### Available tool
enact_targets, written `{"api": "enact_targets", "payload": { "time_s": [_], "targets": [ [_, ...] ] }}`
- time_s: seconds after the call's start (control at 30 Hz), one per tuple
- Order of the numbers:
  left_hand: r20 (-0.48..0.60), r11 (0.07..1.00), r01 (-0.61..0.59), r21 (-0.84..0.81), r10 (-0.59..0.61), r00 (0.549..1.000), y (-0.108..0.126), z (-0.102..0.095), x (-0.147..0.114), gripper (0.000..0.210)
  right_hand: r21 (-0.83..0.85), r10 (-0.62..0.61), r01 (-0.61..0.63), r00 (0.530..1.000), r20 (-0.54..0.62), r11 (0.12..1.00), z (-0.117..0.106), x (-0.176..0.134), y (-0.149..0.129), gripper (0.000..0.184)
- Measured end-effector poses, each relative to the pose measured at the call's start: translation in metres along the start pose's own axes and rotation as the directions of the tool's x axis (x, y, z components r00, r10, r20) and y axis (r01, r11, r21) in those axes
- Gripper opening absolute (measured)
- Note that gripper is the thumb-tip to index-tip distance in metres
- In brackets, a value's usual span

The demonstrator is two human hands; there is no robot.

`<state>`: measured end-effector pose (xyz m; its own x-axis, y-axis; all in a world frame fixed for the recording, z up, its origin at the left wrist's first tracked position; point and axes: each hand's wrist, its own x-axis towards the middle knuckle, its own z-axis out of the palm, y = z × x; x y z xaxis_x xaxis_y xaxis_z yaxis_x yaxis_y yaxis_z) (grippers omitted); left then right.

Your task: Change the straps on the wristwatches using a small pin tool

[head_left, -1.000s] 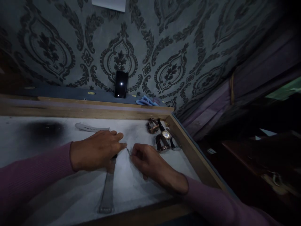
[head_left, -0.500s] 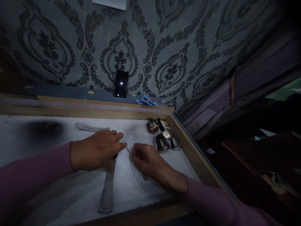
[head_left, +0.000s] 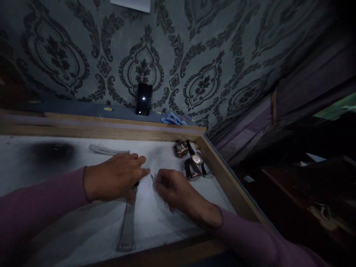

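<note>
My left hand [head_left: 118, 176] is closed over a watch with a grey strap [head_left: 127, 222]. A dark bit of the watch's case shows under my fingers; the rest of it is hidden. The strap's lower length lies towards me on the white surface. Beyond the hand is a pale perforated strap piece [head_left: 108, 150]; whether it belongs to the same watch I cannot tell. My right hand [head_left: 174, 189] is closed in a pinch on a thin pointed metal tool [head_left: 152, 177], whose tip reaches to my left fingertips. Its exact kind is too small to make out.
Several wristwatches [head_left: 191, 168] lie together in the right back corner of the wooden-rimmed tray [head_left: 222, 167]. Behind the rim, a phone [head_left: 144, 99] leans on the patterned wall beside a blue cloth [head_left: 174, 118]. A purple curtain [head_left: 256, 115] hangs at right.
</note>
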<state>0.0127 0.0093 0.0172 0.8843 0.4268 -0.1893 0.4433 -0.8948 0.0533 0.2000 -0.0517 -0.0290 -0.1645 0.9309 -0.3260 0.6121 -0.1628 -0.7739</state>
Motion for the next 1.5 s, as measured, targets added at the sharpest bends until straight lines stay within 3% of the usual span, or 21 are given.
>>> {"api": "enact_targets", "payload": {
  "time_s": [0.23,0.5,1.03,1.3,1.5],
  "targets": [
    [-0.088,0.998,-0.045,-0.040,0.041,0.995,-0.006,0.008,-0.004,0.039,-0.003,-0.005,0.005,1.000,0.012,1.000,0.000,0.001,-0.001,0.019],
    [-0.019,0.998,0.014,-0.068,-0.016,1.000,-0.003,0.008,0.002,0.042,-0.005,-0.014,0.014,1.000,0.005,1.000,0.000,0.001,0.002,0.017],
    [0.108,0.999,0.046,-0.013,-0.044,0.993,0.007,-0.014,0.001,0.043,-0.003,-0.009,0.009,1.000,-0.002,1.000,0.001,0.002,0.002,0.017],
    [-0.064,0.998,-0.025,-0.062,0.021,0.998,-0.004,0.005,-0.004,0.038,-0.020,0.007,-0.007,1.000,-0.023,1.000,0.000,0.004,0.002,0.017],
    [-0.041,0.997,-0.021,-0.071,0.018,0.999,-0.005,0.004,-0.003,0.043,-0.158,-0.125,0.103,0.983,-0.138,0.982,0.000,0.008,0.006,0.018]
  ]
}}
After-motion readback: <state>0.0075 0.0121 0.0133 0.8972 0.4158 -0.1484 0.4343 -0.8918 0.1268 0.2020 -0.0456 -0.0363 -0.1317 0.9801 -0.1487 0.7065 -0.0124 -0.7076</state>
